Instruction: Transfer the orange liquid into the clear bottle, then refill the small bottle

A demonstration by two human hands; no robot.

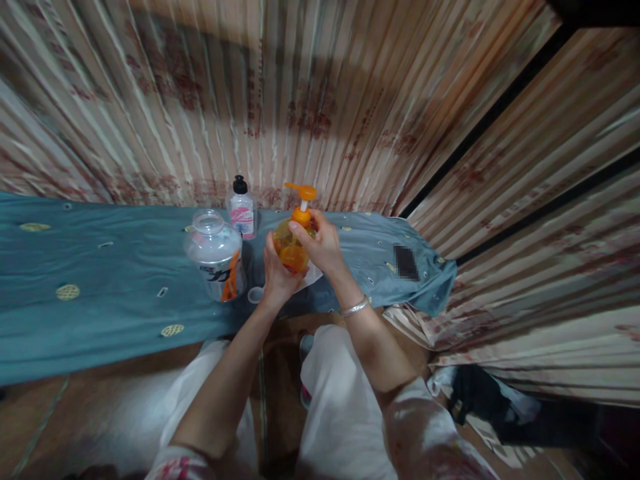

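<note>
Above the table's [100, 267] near edge, at centre frame, both hands clamp a pump bottle [293, 248]. It stands upright, long axis vertical, tipped slightly toward 1 o'clock; its orange spout [300, 192] points toward 9 o'clock. The left hand [277, 270] cups the body from 7 o'clock, and the right hand [323, 248] wraps the shoulder and collar from 3 o'clock, fingers curled just under the pump head. The body is clear and amber, holding orange liquid in its lower part.

At 9 o'clock from the bottle, just beside it, a clear jar [216, 255] stands open-mouthed on the teal cloth, a printed label with an orange mark on its front; its contents cannot be told. At 11 o'clock, near the curtain, a small clear bottle [242, 210] with a black cap and pink label stands upright. A small clear cap [255, 295] lies at the jar's foot.
</note>
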